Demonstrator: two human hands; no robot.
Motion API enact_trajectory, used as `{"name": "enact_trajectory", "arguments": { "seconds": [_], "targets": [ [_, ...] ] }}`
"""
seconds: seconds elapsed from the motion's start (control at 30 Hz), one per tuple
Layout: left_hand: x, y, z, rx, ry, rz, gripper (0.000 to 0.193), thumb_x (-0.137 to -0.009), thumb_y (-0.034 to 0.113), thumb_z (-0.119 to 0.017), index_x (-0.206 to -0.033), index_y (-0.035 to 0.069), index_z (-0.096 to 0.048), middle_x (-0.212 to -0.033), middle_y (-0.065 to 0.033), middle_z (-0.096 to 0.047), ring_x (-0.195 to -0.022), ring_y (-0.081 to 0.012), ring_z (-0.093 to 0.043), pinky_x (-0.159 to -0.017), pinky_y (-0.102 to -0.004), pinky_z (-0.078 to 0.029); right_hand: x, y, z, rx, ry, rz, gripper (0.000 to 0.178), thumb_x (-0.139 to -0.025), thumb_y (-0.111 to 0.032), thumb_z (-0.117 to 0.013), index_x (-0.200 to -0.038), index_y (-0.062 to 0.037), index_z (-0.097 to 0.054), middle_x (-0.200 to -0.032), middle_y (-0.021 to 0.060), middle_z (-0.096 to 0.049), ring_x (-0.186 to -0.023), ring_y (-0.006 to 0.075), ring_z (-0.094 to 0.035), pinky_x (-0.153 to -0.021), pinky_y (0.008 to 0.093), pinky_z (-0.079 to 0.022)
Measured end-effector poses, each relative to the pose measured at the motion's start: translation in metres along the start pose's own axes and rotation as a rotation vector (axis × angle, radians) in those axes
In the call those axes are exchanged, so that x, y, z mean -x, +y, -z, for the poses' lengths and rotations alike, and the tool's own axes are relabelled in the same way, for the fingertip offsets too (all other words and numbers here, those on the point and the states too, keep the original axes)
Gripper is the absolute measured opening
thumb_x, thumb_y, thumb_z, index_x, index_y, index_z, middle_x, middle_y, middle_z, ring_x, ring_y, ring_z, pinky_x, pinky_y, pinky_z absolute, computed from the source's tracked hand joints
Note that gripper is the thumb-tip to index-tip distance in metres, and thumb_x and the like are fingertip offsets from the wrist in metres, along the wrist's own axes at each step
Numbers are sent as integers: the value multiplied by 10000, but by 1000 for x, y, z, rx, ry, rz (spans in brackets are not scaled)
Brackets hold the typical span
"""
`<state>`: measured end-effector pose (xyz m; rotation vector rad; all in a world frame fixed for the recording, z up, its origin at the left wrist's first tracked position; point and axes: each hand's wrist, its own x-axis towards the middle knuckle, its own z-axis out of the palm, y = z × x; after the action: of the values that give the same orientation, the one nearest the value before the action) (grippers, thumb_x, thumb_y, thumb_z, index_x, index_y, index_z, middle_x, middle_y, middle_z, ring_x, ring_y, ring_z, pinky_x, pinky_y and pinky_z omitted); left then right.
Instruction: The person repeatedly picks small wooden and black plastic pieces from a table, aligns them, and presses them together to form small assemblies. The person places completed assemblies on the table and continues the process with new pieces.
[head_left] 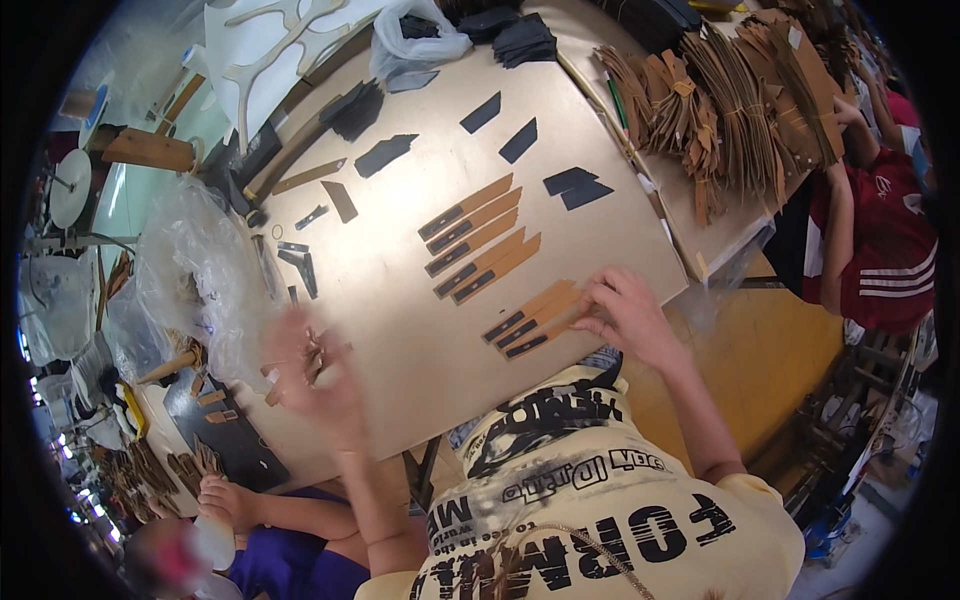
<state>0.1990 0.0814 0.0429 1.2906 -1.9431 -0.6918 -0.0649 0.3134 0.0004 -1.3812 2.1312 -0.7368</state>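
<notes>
On the pale work board, my right hand (632, 318) is curled, its fingertips and thumb closed at the end of a brown strip (548, 333). That strip lies in a small group near the board's front edge, and each one bears a black patch at its left end. Farther off, several more patched brown strips (470, 250) lie in a slanting row. My left hand (318, 372) is raised over the board's left front edge and smeared by motion. Its fingers are too blurred to read, and whether it holds anything does not show.
Black cut pieces (385, 155) and a clear plastic bag (420, 45) lie toward the back of the board (380, 300). Bundled brown pieces (735, 100) are heaped at the far right. Crumpled plastic (200, 270) fills the left side. Co-workers sit at right (880, 230) and lower left (290, 545).
</notes>
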Motion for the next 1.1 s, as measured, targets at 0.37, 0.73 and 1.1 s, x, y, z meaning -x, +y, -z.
{"name": "enact_trajectory", "arguments": {
  "seconds": [0.37,0.73,1.1],
  "targets": [
    [84,70,-92,393,-951,3,305,-937,233,-666,-1171,38,-647,-1042,-138,-646,-880,-276,-622,-825,-350,-478,9,-12,19,-151,42,193,190,-716,-126,-793,-846,-130,-654,-1011,18,-602,-978,240,-563,-888,376,-419],
    [28,52,-62,754,-1066,491,199,-1004,165,-595,-1084,-10,-648,-909,-7,-640,-782,-57,-575,-691,-197,-455,-63,-37,46,-83,137,530,255,-700,-194,-822,-914,-154,-689,-1001,13,-635,-983,219,-589,-856,365,-444],
    [-69,74,-143,617,-849,281,188,-960,86,-628,-1096,-41,-659,-906,-40,-636,-614,-62,-589,-572,-194,-479,-160,-2,56,-1095,-199,-123,334,-857,-82,-760,-1157,8,-644,-1011,10,-675,-885,63,-624,-797,204,-508]
  ]
}}
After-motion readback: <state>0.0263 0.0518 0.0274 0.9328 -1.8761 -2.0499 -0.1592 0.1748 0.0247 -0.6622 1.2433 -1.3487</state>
